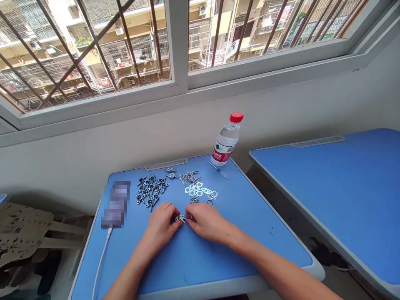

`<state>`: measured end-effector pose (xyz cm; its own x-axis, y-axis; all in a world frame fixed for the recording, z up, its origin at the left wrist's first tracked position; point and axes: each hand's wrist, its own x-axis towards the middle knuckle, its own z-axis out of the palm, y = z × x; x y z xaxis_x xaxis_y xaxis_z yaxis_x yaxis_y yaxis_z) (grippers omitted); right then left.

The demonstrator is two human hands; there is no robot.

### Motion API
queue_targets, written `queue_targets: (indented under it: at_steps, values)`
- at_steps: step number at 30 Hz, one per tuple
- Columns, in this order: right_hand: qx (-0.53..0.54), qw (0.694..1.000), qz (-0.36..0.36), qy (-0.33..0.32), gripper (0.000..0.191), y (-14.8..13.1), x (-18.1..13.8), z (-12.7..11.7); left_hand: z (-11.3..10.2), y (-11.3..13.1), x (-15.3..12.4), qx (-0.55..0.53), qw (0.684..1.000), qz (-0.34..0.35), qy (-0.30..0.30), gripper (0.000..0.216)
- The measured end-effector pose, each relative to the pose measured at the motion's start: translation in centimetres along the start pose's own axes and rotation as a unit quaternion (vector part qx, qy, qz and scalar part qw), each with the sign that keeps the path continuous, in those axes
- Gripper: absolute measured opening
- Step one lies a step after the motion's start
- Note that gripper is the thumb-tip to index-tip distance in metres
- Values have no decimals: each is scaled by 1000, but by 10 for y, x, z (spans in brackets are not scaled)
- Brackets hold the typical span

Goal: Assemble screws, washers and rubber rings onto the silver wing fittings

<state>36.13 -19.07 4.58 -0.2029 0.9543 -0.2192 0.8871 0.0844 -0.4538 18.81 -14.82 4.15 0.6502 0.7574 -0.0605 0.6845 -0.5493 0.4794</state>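
Observation:
My left hand (163, 218) pinches a small silvery metal fitting (180, 218) with a flat flange and a thin pin, low over the blue table (200, 262). Close on its right side, my right hand (204, 218) has thumb and forefinger pressed together; what they hold is mostly hidden. Beyond the left hand lie several dark-centred metal fittings with stems (151, 187), and two paler fittings (171, 175) sit behind them. Past the right hand are a pile of small pins with round heads (190, 178), flat oval flange plates (195, 190) and a heap of tiny metal pieces (194, 200).
A water bottle with a red cap (225, 139) stands at the back right corner, beside a thin blue-handled screwdriver (218, 169). A blurred phone (115, 204) with a white cable (101, 262) lies left. Another blue table (331, 183) stands right, below the barred window.

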Motion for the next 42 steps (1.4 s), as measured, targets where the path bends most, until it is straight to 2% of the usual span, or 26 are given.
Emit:
queue_targets:
  at_steps: [11,16,19,25,28,34,42]
  values:
    - [18,1000,-1,-16,12,0,0,0,2,-1,0,25,1000,-6,-9,7]
    - [17,1000,-6,-25,12,1,0,2,5,-3,-1,51,997,53,-5,10]
    - [10,1000,-14,-7,11,1,-1,4,7,-6,0,73,993,89,21,12]
    - [41,997,-41,46,9,5,1,4,6,-12,-1,93,978,150,111,13]
    - [40,996,-63,53,11,6,3,5,6,-14,-2,97,975,158,126,14]
    - [17,999,-49,12,11,4,5,7,10,-16,-4,100,981,139,95,13]
    - [10,999,-44,-11,13,8,4,6,7,-5,-2,67,996,45,28,10]
